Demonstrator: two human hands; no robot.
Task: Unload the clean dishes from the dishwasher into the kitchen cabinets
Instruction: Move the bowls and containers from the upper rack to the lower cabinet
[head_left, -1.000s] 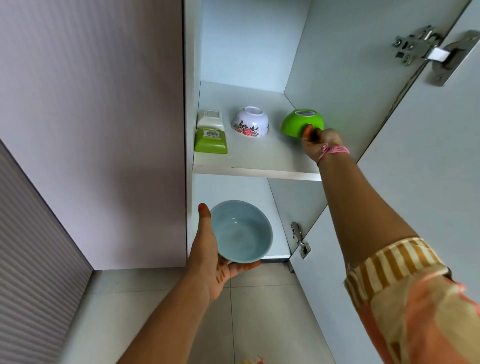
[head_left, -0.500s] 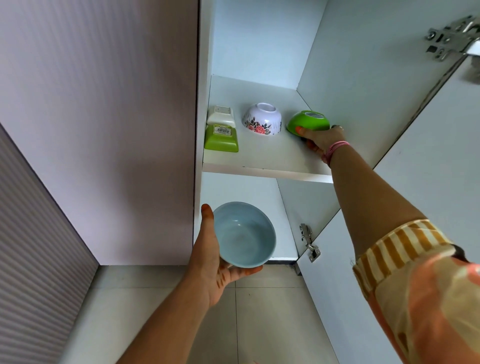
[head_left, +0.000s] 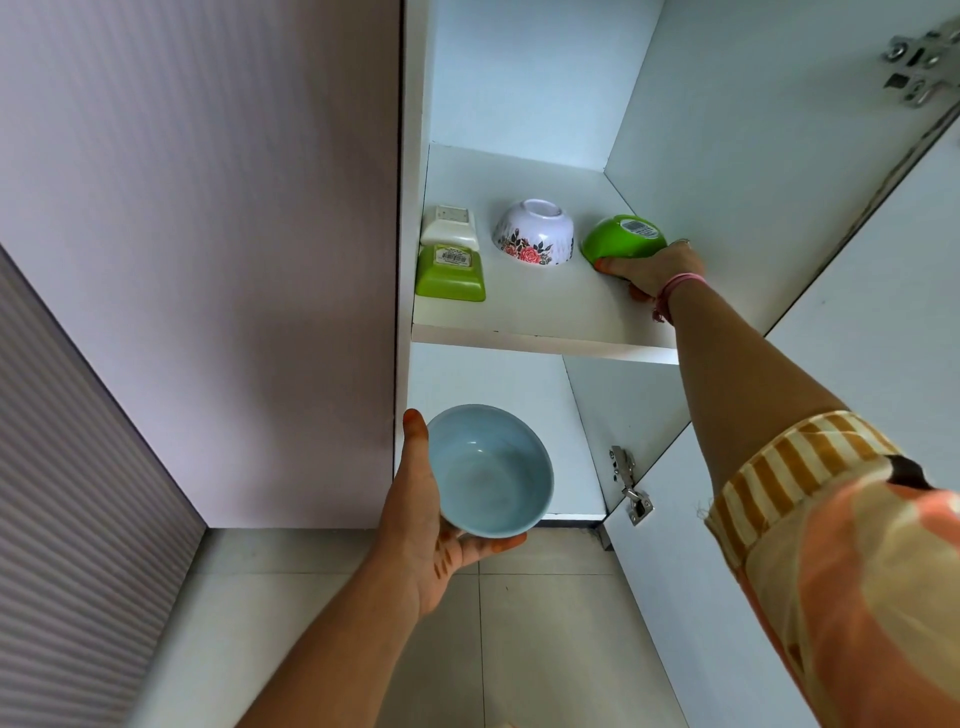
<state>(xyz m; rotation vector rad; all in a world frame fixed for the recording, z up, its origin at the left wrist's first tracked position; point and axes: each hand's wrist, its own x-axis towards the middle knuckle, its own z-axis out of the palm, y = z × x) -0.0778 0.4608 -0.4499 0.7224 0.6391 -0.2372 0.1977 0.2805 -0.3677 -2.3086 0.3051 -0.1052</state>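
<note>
The right hand (head_left: 652, 270) reaches up onto the shelf (head_left: 545, 312) of the open cabinet (head_left: 727, 130) and touches the near side of a green bowl (head_left: 621, 241), which sits upside down at the right end of the shelf, close against the cabinet's side wall; the thumb lies along the bowl's lower rim, but whether the fingers behind it curl around the bowl cannot be told. A pink band (head_left: 680, 283) circles that wrist. To the left of the green bowl, apart from it, a white bowl with a flower pattern (head_left: 535, 234) also stands upside down, and further left sits a stack of square dishes (head_left: 451, 260) (white over green, each with a barcode sticker). Lower down, in front of the cabinet's bottom compartment, the left hand (head_left: 431, 530) grasps a light blue bowl (head_left: 491, 470), thumb along its rim and fingers under its base, the opening turned toward the camera. The cabinet door (head_left: 857, 389) stands open at the right.
</note>
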